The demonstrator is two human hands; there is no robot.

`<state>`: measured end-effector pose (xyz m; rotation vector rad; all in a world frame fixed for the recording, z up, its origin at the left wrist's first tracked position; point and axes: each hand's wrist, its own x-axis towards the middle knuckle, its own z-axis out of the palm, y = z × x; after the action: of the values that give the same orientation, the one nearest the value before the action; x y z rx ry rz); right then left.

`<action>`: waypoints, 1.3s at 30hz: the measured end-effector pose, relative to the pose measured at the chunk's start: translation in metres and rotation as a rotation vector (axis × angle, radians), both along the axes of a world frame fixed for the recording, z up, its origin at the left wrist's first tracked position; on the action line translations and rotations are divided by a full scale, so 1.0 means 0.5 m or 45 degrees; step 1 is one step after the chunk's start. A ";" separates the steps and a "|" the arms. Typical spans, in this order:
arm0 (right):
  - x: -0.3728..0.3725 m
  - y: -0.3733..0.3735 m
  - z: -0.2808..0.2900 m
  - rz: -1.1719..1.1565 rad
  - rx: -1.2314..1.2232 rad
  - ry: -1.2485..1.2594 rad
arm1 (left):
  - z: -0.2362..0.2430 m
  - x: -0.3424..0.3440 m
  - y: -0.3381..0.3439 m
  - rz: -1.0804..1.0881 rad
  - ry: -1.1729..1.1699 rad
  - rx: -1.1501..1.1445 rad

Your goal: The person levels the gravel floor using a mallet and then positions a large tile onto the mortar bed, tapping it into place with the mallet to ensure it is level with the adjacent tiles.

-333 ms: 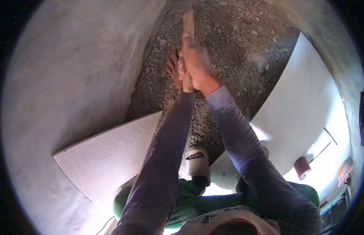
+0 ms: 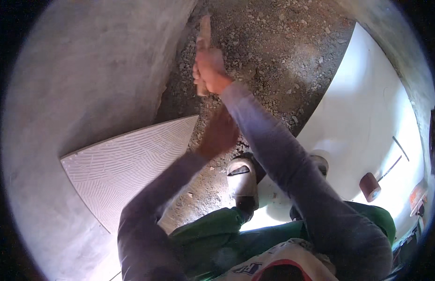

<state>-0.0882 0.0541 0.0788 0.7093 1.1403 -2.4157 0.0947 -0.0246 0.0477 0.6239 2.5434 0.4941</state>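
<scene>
My right hand is closed around a light wooden piece, held lengthwise over the gravel and rubble floor near the top of the view. My left hand is below it, smeared by motion and partly behind my right forearm, so its fingers cannot be made out. To the left lies a square white tile with combed ridges on its upper surface, beside the grey plastered wall.
A large smooth white slab lies on the right along a curved-looking wall, with a brown roll and dark thin strips on it. A small orange-and-white item sits at the far right. My shoes are below my hands.
My left hand has drawn back from the rubble toward my body. My right hand, still holding the wooden piece, has shifted left and a little upward.
</scene>
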 end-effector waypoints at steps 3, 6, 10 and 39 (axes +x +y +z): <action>-0.006 0.029 -0.016 0.090 -0.079 -0.090 | 0.128 0.195 -0.076 0.128 -0.522 0.101; 0.003 0.008 -0.008 -0.419 -0.034 0.007 | 0.184 0.314 -0.122 0.199 -0.462 0.149; -0.008 0.049 -0.015 0.139 -0.062 -0.080 | 0.175 0.358 -0.078 0.932 -0.597 0.064; -0.011 0.035 -0.021 -0.352 0.307 0.134 | 0.205 0.278 -0.031 1.334 -0.804 0.195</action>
<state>-0.0936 0.0715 0.0683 0.8741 1.4808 -2.5932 0.2339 -0.0403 0.1504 -0.7890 2.0228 1.0225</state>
